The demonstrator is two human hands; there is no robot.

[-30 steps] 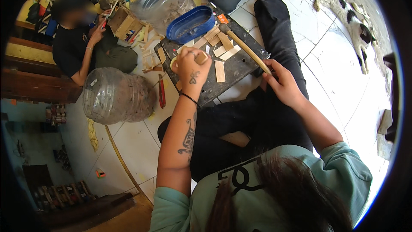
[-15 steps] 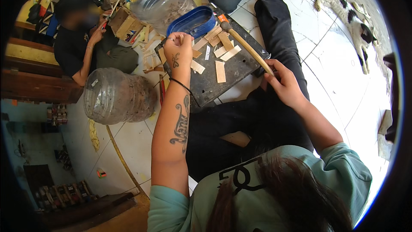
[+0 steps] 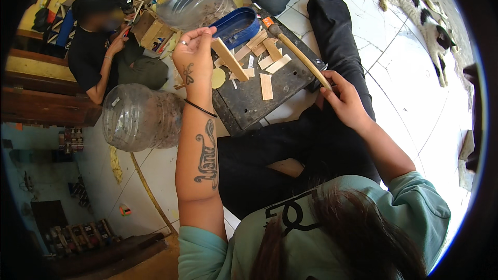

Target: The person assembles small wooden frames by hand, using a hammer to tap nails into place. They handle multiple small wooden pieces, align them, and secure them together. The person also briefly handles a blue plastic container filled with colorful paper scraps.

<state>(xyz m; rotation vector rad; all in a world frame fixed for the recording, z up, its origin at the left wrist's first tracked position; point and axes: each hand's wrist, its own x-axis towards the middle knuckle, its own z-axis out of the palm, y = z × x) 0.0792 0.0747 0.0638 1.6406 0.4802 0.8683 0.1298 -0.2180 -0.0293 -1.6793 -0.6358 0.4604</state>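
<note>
Left hand: raised above the dark board, fingers pinched shut on the upper end of a pale wood strip. The strip slants down toward the board, lifted off it, probably so it can be looked over or lined up.

Right hand: closed round the butt of a hammer. The long wooden handle lies slanted across the board's far corner, head at the upper end; this is a low, resting grip, not a raised one.

Board: lies on the tiled floor before the person's crossed legs, serving as worktop. Short wood offcuts lie loose on it within reach of both hands. A pale disc sits at its left edge.

Beyond: blue tray at the far edge; two clear jugs, one on its side just left of the forearm, one farther off.

Hard to make out: the left thumb is hidden behind the fingers; the board's near edge is covered by the legs; the hammer head is small and blurred; the tray's contents are unseen. A cat lies apart on the tiles.
</note>
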